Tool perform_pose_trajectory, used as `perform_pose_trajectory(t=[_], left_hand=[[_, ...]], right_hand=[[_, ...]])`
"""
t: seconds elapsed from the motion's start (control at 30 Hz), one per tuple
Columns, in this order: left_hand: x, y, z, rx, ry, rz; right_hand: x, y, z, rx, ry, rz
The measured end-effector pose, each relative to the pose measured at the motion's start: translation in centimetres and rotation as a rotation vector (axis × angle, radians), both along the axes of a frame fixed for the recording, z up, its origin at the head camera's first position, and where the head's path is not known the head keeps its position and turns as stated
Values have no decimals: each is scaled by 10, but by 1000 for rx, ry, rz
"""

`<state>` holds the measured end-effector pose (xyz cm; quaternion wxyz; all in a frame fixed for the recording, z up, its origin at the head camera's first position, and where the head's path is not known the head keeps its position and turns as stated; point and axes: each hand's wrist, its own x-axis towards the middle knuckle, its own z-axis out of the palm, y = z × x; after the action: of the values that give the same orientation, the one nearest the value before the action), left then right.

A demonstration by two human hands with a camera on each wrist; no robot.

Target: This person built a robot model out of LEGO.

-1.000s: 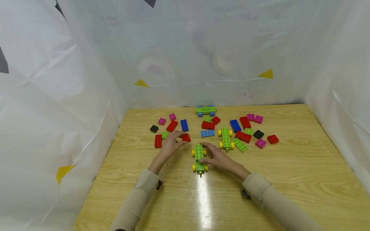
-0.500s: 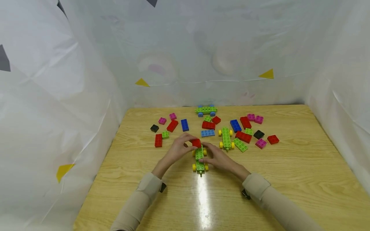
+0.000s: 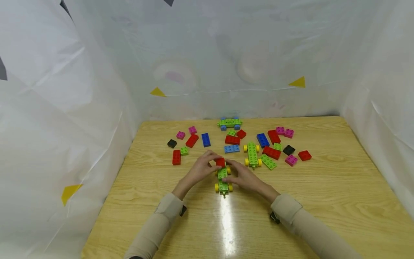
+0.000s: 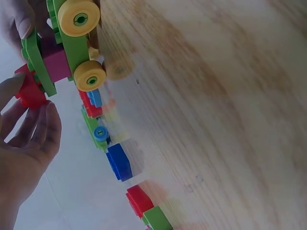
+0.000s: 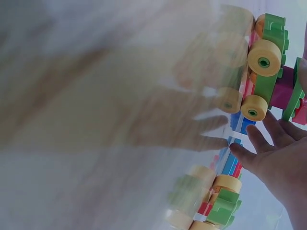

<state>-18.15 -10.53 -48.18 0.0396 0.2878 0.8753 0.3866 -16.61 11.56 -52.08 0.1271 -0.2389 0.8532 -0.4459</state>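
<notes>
Wood grain marked the table [image 3: 323, 201], above which the person's right hand [image 3: 244, 177] and left hand [image 3: 201, 168] nearly met. Between them stood a long green yellow-wheeled plastic base [image 3: 224, 186]. Over it lay a flat green studded plate [image 4: 38, 62], held by the right thumb and fingers, propped on a magenta block [image 4: 56, 63]. Left fingertips pinched a small red brick [image 3: 220, 162] against the plate's far end.
</notes>
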Motion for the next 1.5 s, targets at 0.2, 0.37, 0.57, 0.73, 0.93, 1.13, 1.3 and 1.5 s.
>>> perform_pose_trajectory(t=[0.2,0.37,0.57,0.73,0.93,1.13,1.3,1.5], left_hand=[[1,1,3,-18,-2,-18],[1,2,3,-59,49,-29],[0,3,1,-88,91,-42],[-1,4,2,-89,116,-60],[0,3,4,-108,143,-92],[1,4,7,-147,124,-93],[0,5,7,-165,110,-87],[1,2,-3,-47,50,-51]], right_hand=[[-1,0,0,0,0,-2],[-1,-1,0,-17,1,-2],[-1,-1,0,-19,3,-4],[-2,-1,0,-19,12,-8],[0,-1,-1,-22,14,-8],[0,-1,-2,-33,4,-12],[0,-2,-2,-41,-5,-12],[1,-1,-3,-33,-12,-19]])
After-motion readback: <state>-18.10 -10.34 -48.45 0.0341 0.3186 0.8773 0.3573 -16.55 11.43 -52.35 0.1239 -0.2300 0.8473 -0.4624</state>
